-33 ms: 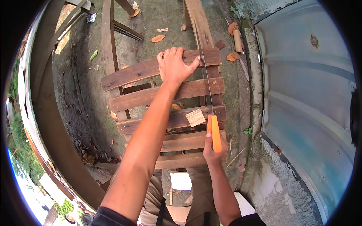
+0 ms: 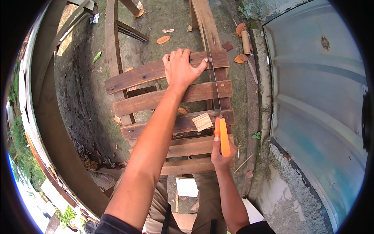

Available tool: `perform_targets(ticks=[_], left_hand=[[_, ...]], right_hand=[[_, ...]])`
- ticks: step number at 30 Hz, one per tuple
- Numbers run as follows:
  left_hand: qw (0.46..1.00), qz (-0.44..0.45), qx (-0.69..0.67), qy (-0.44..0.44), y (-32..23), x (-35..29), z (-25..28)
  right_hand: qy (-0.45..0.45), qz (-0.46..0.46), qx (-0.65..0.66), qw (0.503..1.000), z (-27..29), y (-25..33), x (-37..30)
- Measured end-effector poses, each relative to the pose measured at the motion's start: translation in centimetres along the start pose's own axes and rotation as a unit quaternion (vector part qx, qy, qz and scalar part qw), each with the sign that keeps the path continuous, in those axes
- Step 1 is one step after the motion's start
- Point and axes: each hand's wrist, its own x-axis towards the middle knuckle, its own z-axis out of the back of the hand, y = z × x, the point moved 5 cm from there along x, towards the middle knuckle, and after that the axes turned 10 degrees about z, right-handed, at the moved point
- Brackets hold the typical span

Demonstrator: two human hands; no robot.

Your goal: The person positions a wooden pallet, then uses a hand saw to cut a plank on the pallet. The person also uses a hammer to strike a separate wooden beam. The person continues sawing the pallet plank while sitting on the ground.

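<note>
A handsaw with a long thin blade and an orange handle lies along the right side of a slatted wooden frame. My right hand is closed around the handle, near the closer slats. The blade points away from me and crosses the farthest slat near its right end. My left hand presses down on that slat, fingers bent over its far edge and thumb beside the blade. A small square piece of light wood rests on the third slat, just left of the handle. How deep the blade sits cannot be made out.
Two long wooden rails run away from me beneath the slats. Dry leaves and wood scraps lie on the concrete ground. A ribbed metal panel stands close on the right. Large timber curves along the left.
The saw handle and my right hand have shifted very slightly to the right. My left hand keeps its place on the slat.
</note>
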Motion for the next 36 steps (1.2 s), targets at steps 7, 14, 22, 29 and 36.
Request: perform_targets(ticks=[7, 14, 22, 29, 36], left_hand=[[1.0, -0.003, -0.003, 0.012, -0.5, 0.5, 0.3], [1.0, -0.003, -0.007, -0.001, -0.1, 0.5, 0.3], [1.0, -0.008, 0.003, 0.0, -0.3, 0.5, 0.1], [1.0, -0.011, 0.006, -0.002, -0.1, 0.6, 0.3], [1.0, -0.017, 0.02, -0.004, -0.1, 0.3, 0.0]], right_hand=[[0.006, 0.013, -0.024, 1.0, -1.2, -0.7, 1.7], [0.043, 0.001, -0.032, 0.999, 1.3, 0.0, -1.0], [0.027, 0.023, -0.055, 0.998, -0.2, -0.5, -0.3], [0.042, -0.032, -0.029, 0.998, -0.6, -0.6, 0.1], [0.05, 0.037, -0.04, 0.997, 1.1, -0.4, -2.7]])
